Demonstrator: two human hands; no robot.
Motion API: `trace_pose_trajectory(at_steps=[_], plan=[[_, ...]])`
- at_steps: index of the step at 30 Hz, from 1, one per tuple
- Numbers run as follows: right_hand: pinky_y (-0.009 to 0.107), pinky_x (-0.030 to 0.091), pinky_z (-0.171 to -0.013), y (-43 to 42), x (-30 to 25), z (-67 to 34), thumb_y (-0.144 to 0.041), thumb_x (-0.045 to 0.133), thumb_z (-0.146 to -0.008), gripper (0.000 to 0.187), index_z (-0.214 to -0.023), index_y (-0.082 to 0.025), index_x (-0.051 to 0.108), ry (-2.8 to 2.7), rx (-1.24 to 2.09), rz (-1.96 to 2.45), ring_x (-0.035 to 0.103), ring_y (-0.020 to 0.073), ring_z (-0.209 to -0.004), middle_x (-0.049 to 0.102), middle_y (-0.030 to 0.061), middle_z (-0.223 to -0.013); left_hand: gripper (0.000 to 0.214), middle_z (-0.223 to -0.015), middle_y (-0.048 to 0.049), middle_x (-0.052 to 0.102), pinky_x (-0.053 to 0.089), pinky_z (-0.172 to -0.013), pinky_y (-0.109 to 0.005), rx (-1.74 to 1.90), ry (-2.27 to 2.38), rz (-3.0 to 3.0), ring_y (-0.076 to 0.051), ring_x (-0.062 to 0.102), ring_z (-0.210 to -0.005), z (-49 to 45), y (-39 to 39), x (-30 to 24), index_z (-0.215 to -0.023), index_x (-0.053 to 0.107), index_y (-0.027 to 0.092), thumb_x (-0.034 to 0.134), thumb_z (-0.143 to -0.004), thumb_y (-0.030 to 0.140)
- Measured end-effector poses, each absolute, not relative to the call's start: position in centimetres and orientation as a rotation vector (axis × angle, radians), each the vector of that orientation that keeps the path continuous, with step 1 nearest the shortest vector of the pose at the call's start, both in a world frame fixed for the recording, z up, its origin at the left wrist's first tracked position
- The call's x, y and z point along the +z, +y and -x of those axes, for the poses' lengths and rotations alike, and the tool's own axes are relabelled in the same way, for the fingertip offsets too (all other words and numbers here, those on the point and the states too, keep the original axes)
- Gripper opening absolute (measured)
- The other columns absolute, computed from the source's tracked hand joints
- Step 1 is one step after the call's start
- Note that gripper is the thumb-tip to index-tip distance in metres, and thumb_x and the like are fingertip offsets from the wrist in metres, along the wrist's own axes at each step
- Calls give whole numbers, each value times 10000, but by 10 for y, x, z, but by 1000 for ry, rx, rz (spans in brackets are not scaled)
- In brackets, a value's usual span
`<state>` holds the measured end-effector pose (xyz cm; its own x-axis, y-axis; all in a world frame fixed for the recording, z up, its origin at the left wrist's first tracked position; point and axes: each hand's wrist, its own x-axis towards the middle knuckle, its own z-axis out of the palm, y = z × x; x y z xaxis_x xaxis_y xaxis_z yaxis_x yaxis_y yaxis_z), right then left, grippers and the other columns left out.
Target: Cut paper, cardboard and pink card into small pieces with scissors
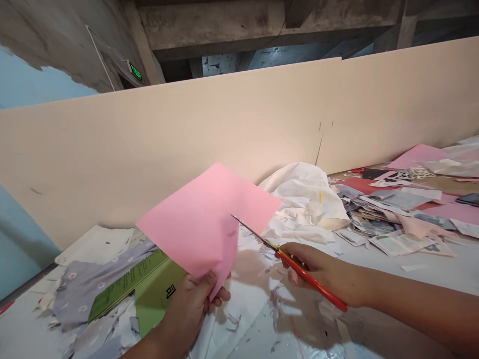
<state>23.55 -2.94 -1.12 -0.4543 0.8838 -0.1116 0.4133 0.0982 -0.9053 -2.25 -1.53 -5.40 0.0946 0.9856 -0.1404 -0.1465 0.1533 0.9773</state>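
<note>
A sheet of pink paper [198, 214] is pinched at its lower edge between the thumb and fingers of my left hand [198, 299]. It stands raised above the table, with a cut running in from its lower right side. My right hand [310, 269] is wrapped around the handles of red-handled scissors [318, 286]. Their blades point up and left, the tip lying at the cut in the paper. The blades look nearly closed. Part of the handle loops is hidden by my fingers.
A green booklet [149, 294] and patterned grey cloth [86, 289] lie at the left. White plastic sheeting [307, 194] is bunched behind the paper. Heaped paper cuttings [389, 219] spread at the right, and small scraps litter the white table [258, 309]. A beige panel [187, 129] stands behind.
</note>
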Motion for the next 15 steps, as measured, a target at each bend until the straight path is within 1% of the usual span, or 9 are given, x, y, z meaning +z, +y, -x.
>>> trace_pose_trajectory(at_steps=[5, 9, 12, 15], plan=[[225, 349, -599, -26, -20, -236, -400, 502, -787, 240, -774, -168, 440, -1872, 1359, 1128, 425, 110, -674, 478, -5, -753, 231, -540, 31, 599, 353, -460, -173, 1183, 1123, -986, -73, 496, -487, 22, -15, -56, -727, 566, 171, 635, -681, 386], [218, 345, -602, -25, -23, -236, -384, 519, -784, 227, -784, -167, 453, -1825, 1395, 1102, 424, 102, -670, 479, -11, -751, 257, -537, 12, 604, 356, -471, -187, 1155, 1167, -1057, -85, 488, -489, 23, -17, -57, -683, 583, 158, 614, -690, 413], [213, 321, -568, -24, -23, -235, -369, 536, -773, 228, -735, -172, 429, -1803, 1388, 1122, 395, 91, -627, 451, -28, -698, 301, -540, -13, 612, 361, -480, -200, 1122, 1236, -1139, -97, 485, -488, 25, -18, -59, -643, 598, 141, 600, -690, 438], [213, 301, -538, -24, -23, -234, -346, 541, -767, 218, -708, -170, 426, -1823, 1357, 1149, 376, 86, -598, 438, -32, -671, 348, -553, -31, 624, 367, -472, -215, 1099, 1341, -1149, -112, 491, -478, 25, -19, -58, -665, 627, 131, 585, -684, 476]])
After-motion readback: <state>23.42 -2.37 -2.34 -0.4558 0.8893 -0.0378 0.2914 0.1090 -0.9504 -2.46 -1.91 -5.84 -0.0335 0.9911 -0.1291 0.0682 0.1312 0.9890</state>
